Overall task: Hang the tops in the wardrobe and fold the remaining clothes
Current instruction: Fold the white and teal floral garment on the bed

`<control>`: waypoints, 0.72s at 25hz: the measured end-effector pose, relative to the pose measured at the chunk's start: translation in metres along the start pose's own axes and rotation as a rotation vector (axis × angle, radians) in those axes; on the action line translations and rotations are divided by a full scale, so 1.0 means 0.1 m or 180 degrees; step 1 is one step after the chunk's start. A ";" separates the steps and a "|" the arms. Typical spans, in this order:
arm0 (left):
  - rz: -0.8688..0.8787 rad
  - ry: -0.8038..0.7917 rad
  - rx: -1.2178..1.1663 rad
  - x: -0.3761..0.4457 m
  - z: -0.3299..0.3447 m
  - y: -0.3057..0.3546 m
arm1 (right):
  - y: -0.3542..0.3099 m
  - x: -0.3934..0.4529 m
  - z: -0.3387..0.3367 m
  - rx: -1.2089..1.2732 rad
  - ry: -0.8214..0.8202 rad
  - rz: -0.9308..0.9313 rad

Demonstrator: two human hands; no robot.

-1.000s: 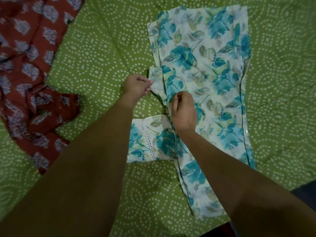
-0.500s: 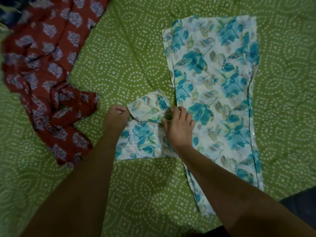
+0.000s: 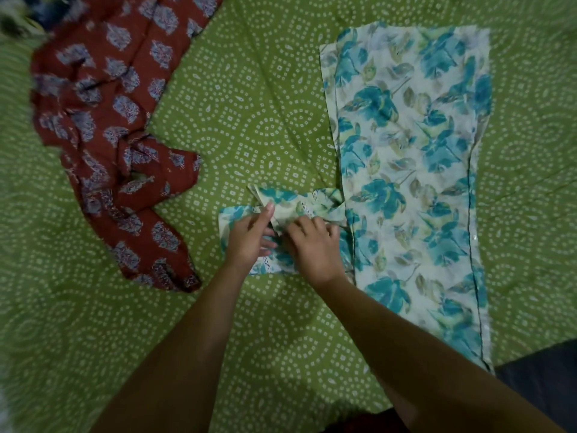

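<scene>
Overhead, head view: green dotted bedspread fills the frame, largest item, one only. Garments counted: two.

1. Floral teal-and-white garment, laid flat on the right half of the bed, long axis running top to bottom. Its far edge sits near the top of the frame; its near corner reaches a dark patch at lower right.
2. Red printed garment, crumpled, upper left, well apart from the floral one; a strip of bare bedspread lies between them.

Sleeves: two lace-trimmed pieces jut left from the floral garment's left edge at mid-height, stacked and partly folded.

Hands: two, both on that sleeve stack. Left hand rests on the lower sleeve, thumb and fingers loosely extended, thumb tip against the folded upper layer; whether it pinches cloth, cannot tell. Right hand lies just beside it, fingers curled down onto the fold, apparently pinching cloth, knuckles up.

Open room: bare bedspread above the sleeves and below both forearms.
</scene>
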State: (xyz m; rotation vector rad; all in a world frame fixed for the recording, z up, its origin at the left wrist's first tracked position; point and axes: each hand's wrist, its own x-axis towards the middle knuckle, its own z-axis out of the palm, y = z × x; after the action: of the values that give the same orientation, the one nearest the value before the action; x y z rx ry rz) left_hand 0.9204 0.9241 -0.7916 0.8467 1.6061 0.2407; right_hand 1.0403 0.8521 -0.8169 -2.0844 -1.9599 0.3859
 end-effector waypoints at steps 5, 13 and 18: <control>0.0055 0.0031 -0.0152 0.09 0.06 -0.03 | -0.05 -0.42 0.18 -0.0428 -0.0402 -0.0280; 0.2610 -0.0111 0.3937 0.41 -0.08 0.25 | -0.23 -0.14 0.34 -0.0863 -0.0813 -0.0897; 0.1678 -0.0281 0.1812 0.68 -0.02 0.66 | -0.16 -0.05 0.26 -0.0190 -0.0097 -0.0986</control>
State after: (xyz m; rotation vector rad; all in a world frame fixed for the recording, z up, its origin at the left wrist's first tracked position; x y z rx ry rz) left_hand 0.9444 1.0147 -0.8049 1.6977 1.3549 0.1085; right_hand 1.0159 0.8477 -0.8350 -1.7740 -2.2904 0.2994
